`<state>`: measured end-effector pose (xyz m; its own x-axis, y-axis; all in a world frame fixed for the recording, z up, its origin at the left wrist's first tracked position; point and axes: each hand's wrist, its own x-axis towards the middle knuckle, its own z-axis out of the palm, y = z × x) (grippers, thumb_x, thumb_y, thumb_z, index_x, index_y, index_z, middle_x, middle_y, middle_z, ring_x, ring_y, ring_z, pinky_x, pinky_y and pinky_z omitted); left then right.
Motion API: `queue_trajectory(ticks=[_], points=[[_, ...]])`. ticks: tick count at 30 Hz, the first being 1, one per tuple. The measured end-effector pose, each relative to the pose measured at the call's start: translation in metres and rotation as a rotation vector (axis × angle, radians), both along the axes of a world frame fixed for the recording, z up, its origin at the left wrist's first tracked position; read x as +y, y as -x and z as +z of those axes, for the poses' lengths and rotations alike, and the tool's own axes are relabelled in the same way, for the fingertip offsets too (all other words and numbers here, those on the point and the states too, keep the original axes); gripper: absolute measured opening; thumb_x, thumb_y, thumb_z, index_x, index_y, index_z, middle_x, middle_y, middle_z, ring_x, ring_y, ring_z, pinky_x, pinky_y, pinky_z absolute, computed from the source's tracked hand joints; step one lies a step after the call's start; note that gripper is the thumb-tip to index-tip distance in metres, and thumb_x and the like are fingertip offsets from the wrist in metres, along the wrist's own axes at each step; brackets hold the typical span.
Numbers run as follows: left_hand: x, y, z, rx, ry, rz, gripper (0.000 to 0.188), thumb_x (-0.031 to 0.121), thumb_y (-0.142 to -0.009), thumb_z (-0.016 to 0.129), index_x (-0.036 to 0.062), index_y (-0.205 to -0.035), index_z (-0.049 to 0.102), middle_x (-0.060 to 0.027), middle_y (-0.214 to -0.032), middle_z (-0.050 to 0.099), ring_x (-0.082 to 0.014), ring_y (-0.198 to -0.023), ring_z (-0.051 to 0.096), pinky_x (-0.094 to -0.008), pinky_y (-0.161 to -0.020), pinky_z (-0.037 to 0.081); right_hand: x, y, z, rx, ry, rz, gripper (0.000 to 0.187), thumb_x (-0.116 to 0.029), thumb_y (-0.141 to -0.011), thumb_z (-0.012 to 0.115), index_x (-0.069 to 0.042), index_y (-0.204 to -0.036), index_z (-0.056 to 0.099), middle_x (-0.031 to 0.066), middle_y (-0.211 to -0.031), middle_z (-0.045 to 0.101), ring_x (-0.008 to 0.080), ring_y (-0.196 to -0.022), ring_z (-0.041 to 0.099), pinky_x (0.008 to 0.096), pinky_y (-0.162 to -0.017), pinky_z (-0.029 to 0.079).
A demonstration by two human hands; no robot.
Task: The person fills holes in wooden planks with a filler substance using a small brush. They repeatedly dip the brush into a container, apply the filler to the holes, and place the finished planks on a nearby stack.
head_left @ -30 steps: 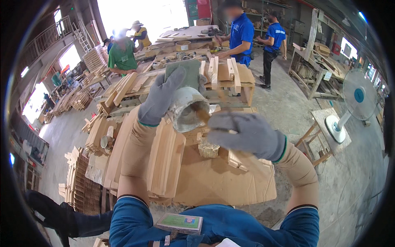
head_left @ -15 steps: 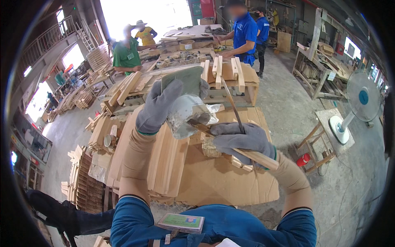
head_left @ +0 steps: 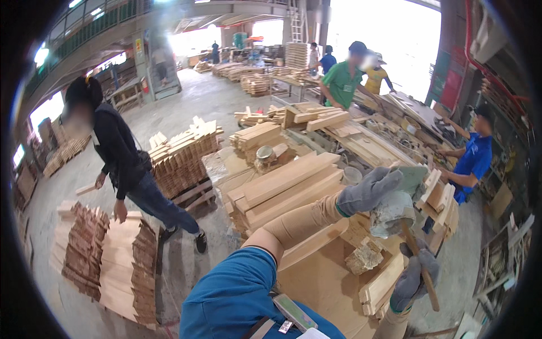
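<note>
My left hand (head_left: 368, 192), in a grey work glove, is closed around a whitish, residue-crusted plastic pot (head_left: 392, 217). A flat grey-green piece (head_left: 411, 179) sits against the pot beside the fingers; what it is I cannot make out. Lower down, my gloved right hand (head_left: 415, 276) grips a long thin wooden stick (head_left: 432, 294). The stick's upper end meets the pot's lower edge; whether it reaches inside is hidden. Beneath my hands lie a crusted block (head_left: 363, 257) and pale wooden pieces (head_left: 381, 288) on a cardboard-covered surface (head_left: 322, 282).
Planed boards (head_left: 293, 186) lie left of my hands, with a small can (head_left: 265, 156) behind them. Stacked slats (head_left: 183, 158) stand on a pallet. A person in dark clothes (head_left: 127, 147) passes between stacks at left. Others work at the far table (head_left: 389, 141).
The view has swung left, so my hands now appear further right and a person in dark clothes shows. Both hands keep hold of the pot and the stick.
</note>
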<state>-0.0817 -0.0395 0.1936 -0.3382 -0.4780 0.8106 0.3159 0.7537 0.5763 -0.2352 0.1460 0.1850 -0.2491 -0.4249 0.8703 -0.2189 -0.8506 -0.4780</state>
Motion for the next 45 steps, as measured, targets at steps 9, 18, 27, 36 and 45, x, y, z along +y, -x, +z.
queue_trajectory(ticks=[9,18,27,36,45], points=[[0.027,-0.038,0.026,-0.129,-0.246,-0.09,0.043,0.037,-0.096,0.05,-0.0005,-0.113,0.061,-0.0068,-0.089,0.065,-0.0121,-0.085,0.056,-0.0282,-0.076,0.047,-0.008,-0.019,0.046,1.32,0.204,-0.07,0.02,-0.012,-0.071,0.065,-0.012,-0.09,0.063,0.0136,-0.09,0.06,0.0246,-0.076,0.062,0.0314,-0.048,0.051],[0.009,-0.009,0.024,-0.549,-0.441,-0.096,0.056,0.046,-0.095,0.047,-0.0019,-0.123,0.055,-0.0066,-0.113,0.061,-0.0136,-0.103,0.054,-0.0273,-0.09,0.044,-0.02,0.0,0.067,1.648,0.206,0.0,0.018,-0.013,-0.071,0.064,-0.005,-0.087,0.059,0.0086,-0.076,0.055,0.0215,-0.068,0.058,0.0298,-0.04,0.046],[-0.04,-0.005,-0.008,-0.383,-0.446,-0.459,0.057,0.026,-0.092,0.054,-0.0031,-0.138,0.036,-0.0134,-0.133,0.048,-0.0187,-0.12,0.048,-0.0312,-0.103,0.038,-0.002,0.037,0.088,1.33,-0.221,0.011,0.022,-0.016,-0.077,0.063,-0.009,-0.097,0.059,0.0071,-0.088,0.058,0.0239,-0.071,0.062,0.0321,-0.053,0.052],[0.036,0.006,0.021,-0.118,-0.657,-0.526,0.074,0.054,-0.094,0.041,-0.0041,-0.139,0.033,-0.0165,-0.119,0.054,-0.0253,-0.105,0.056,-0.0369,-0.091,0.048,0.012,0.064,0.005,0.679,-0.099,0.149,0.031,0.006,-0.075,0.068,-0.008,-0.102,0.062,0.016,-0.099,0.065,0.0316,-0.101,0.064,0.0397,-0.082,0.055],[0.04,0.027,-0.002,0.128,-0.552,-0.404,0.071,0.058,-0.094,0.039,0.0016,-0.137,0.037,-0.0137,-0.114,0.055,-0.0242,-0.101,0.056,-0.0365,-0.09,0.048,0.012,0.028,-0.066,-0.091,-0.305,0.155,0.025,0.006,-0.086,0.047,-0.005,-0.109,0.051,0.0282,-0.115,0.057,0.0361,-0.096,0.063,0.043,-0.078,0.056]])
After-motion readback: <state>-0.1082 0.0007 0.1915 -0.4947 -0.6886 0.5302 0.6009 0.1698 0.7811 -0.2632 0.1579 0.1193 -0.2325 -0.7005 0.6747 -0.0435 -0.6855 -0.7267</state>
